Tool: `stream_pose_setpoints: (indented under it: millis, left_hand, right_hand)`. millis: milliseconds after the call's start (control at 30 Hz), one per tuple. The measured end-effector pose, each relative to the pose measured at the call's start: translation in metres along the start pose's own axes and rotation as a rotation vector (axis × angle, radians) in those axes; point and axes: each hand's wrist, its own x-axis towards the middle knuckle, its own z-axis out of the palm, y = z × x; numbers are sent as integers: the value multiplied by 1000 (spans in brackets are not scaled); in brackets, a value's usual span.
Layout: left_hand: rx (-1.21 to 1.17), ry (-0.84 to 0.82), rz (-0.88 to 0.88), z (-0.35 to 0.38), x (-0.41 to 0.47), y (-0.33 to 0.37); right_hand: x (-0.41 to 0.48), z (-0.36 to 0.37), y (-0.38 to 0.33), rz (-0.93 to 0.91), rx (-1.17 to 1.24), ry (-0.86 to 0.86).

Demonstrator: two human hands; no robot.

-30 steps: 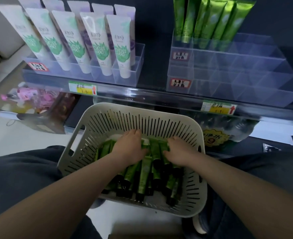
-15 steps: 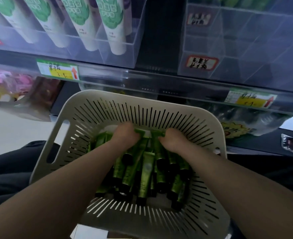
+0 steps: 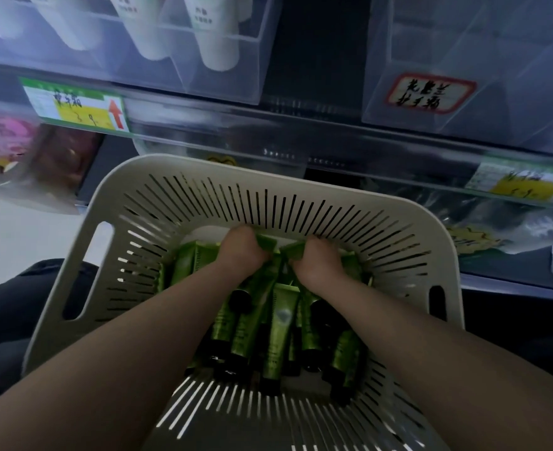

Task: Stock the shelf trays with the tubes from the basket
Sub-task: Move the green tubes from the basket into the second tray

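— while the right shelf tray (image 3: 463,43) looks bare above, which step?
— pick. the basket (image 3: 203,170) below holds the green tubes (image 3: 278,320); left hand (image 3: 241,252) and right hand (image 3: 317,265) each clutch tube ends. next: lift clear, stand them in that tray.

Left shelf tag (image 3: 73,107): red up-arrow, handwritten price, possibly 3.9. Red-bordered label (image 3: 429,92) on right tray (image 3: 528,53): handwritten characters, not legible.

Tubes (image 3: 281,323) in basket (image 3: 171,190) below trays (image 3: 463,43)
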Motion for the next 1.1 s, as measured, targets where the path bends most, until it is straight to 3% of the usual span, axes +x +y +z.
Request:
stream_pose_setpoints:
  millis: [200,367,567,800,1100]
  left_hand:
    - [-59,-14,6,-6,-3,-3]
    - [-148,25,30,-15,-7,-5]
    - [-301,65,86,-23,-17,-4]
    - [-418,47,191,-42,-48,1]
    - [-253,107,379,-69,-102,11]
  right_hand:
    - [-9,-5,-8,53,317,-136]
    - [-19,-14,-9,-3,530,-114]
    - [-28,-30,-9,-68,573,20]
    - [-54,-56,-8,-110,614,49]
    - [-98,-97,-4,-217,701,113]
